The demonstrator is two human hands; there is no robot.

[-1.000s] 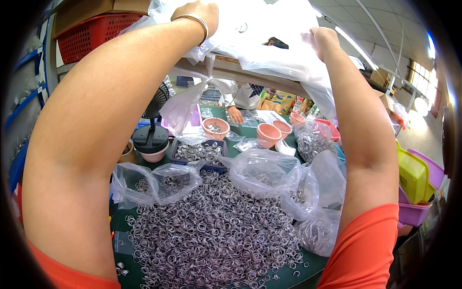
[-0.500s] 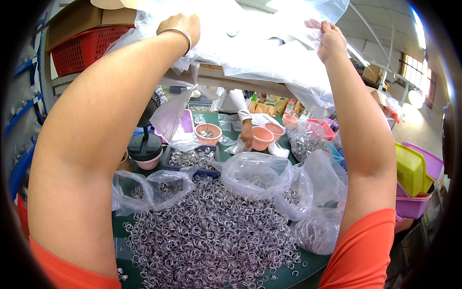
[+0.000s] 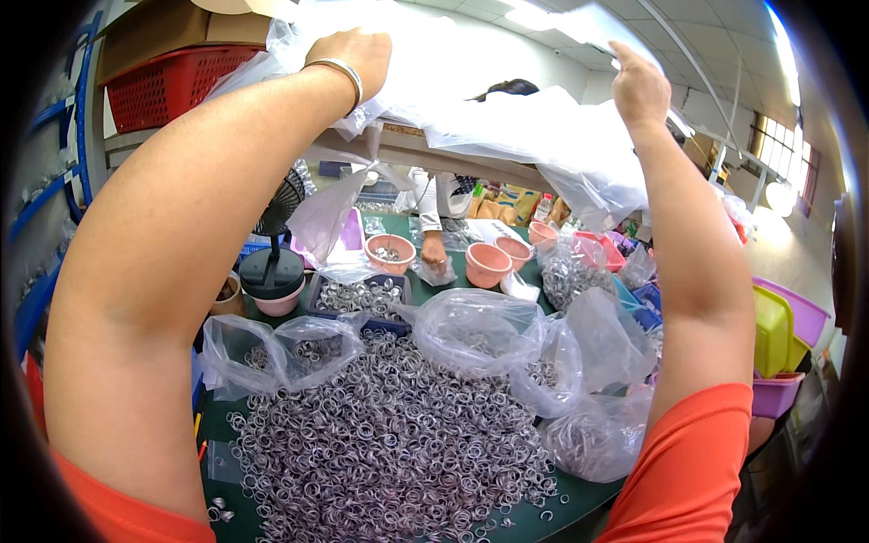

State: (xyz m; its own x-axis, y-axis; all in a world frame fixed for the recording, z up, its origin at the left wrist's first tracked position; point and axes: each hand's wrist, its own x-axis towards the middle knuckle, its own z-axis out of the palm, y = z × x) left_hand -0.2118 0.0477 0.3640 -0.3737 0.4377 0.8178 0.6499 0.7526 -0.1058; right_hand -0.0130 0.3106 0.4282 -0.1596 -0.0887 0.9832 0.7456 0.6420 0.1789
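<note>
Both my arms reach up to a shelf above the table. My left hand (image 3: 355,59), a metal bangle at its wrist, is closed on clear plastic at the upper left; its fingertips are turned away. Higher on the right, my right hand (image 3: 643,89) pinches the edge of a thin clear plastic bag (image 3: 593,25). More clear plastic sheeting (image 3: 534,127) lies over the shelf and hangs from its edge, washed out by glare. Below my arms, a large heap of metal rings (image 3: 389,443) spreads across the green table, with opened clear bags (image 3: 480,330) along its far side.
The shelf board (image 3: 412,145) crosses above the table, with a red basket (image 3: 172,86) at its left. Behind the heap stand a dark tray of rings (image 3: 362,299), pink bowls (image 3: 489,263) and a small fan (image 3: 279,204). A co-worker's hand (image 3: 434,249) works across the table.
My right hand has moved up and slightly right, and the plastic near it has shifted. My left hand has moved slightly right. The co-worker's hand has moved left, away from the pink bowls.
</note>
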